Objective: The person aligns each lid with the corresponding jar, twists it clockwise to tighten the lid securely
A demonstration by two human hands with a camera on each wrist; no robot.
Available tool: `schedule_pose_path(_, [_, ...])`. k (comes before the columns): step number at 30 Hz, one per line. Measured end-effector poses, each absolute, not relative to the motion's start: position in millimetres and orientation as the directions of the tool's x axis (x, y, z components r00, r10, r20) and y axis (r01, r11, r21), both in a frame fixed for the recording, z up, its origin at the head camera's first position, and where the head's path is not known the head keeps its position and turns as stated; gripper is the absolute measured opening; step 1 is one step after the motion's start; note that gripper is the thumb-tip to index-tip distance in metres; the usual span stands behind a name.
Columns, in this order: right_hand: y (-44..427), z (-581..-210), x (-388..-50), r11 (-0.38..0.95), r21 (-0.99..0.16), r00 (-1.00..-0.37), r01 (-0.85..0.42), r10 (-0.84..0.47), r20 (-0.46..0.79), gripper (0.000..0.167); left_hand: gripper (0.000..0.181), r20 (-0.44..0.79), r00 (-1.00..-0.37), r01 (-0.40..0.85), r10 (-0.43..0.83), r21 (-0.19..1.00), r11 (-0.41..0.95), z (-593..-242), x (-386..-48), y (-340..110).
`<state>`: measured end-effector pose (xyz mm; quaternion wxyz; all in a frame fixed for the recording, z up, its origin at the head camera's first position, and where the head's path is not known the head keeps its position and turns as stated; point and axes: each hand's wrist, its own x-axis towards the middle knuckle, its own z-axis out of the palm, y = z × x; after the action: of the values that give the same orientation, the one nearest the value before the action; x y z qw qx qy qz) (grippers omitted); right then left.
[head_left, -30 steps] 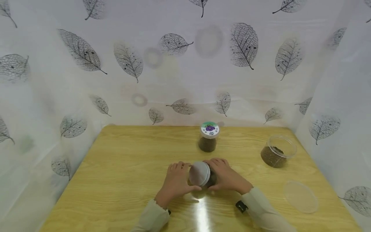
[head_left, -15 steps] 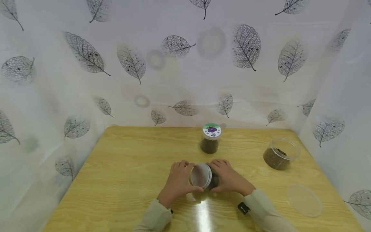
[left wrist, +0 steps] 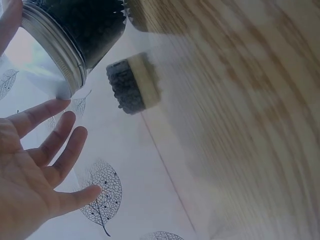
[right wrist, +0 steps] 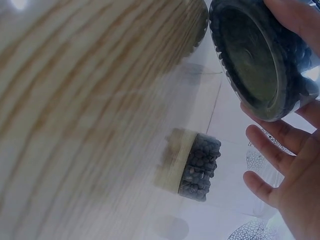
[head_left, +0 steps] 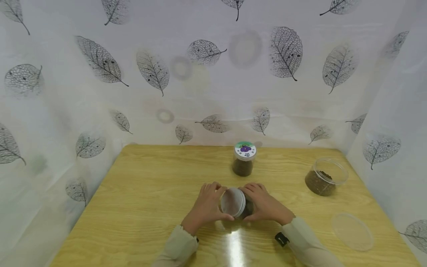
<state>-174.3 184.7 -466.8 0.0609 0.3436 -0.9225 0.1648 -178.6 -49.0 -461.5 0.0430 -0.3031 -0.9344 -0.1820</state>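
A clear round jar (head_left: 248, 208) with dark contents is held tilted above the tabletop, its silver lid (head_left: 232, 203) facing left. My left hand (head_left: 207, 205) holds the lid's rim between thumb and forefinger. The other left fingers are spread apart in the left wrist view. Around the jar's body, near its base, my right hand (head_left: 265, 205) grips with thumb and fingers. The right wrist view shows the jar's round base (right wrist: 250, 60) and the lower right fingers off it. The lid looks seated on the jar.
Behind the hands stands a lidded jar (head_left: 242, 167) with a purple-pictured label. An uncovered clear tub (head_left: 320, 183) of dark brown contents sits at the right. Nearer lies a clear round lid (head_left: 353, 231). A leaf-patterned curtain (head_left: 213, 85) encloses the wooden table (head_left: 143, 178).
The head view has shifted slightly, so everything appears a little farther right. Both hands keep their hold on the jar, with hardly any visible movement.
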Motion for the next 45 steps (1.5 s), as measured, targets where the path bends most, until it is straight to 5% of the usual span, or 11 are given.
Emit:
schedule_pose_path(11, [186, -468, -173, 0.719, -0.248, -0.761, -0.649, -0.607, 0.228, 0.095, 0.087, 0.199, -0.818, 0.575, 0.540, 0.338, 0.745, -468, -177, -50])
schedule_pose_path(20, [190, -473, -172, 0.728, -0.241, -0.766, -0.642, -0.595, 0.243, 0.096, 0.090, 0.050, -0.844, 0.518, 0.534, 0.333, 0.788, -474, -175, -47])
schedule_pose_path(31, [189, -475, -174, 0.736, -0.283, -0.789, -0.615, -0.574, 0.219, 0.097, 0.061, -0.020, -0.868, 0.446, 0.497, 0.409, 0.796, -475, -175, -44])
schedule_pose_path(39, [180, -478, -179, 0.730, -0.390, -0.825, -0.561, -0.535, 0.183, 0.091, 0.055, 0.049, -0.895, 0.402, 0.443, 0.518, 0.755, -478, -178, -49])
schedule_pose_path(45, [172, -477, -194, 0.614, -0.596, -0.831, -0.517, -0.526, 0.179, 0.089, 0.053, 0.096, -0.910, 0.361, 0.404, 0.666, 0.653, -476, -182, -60])
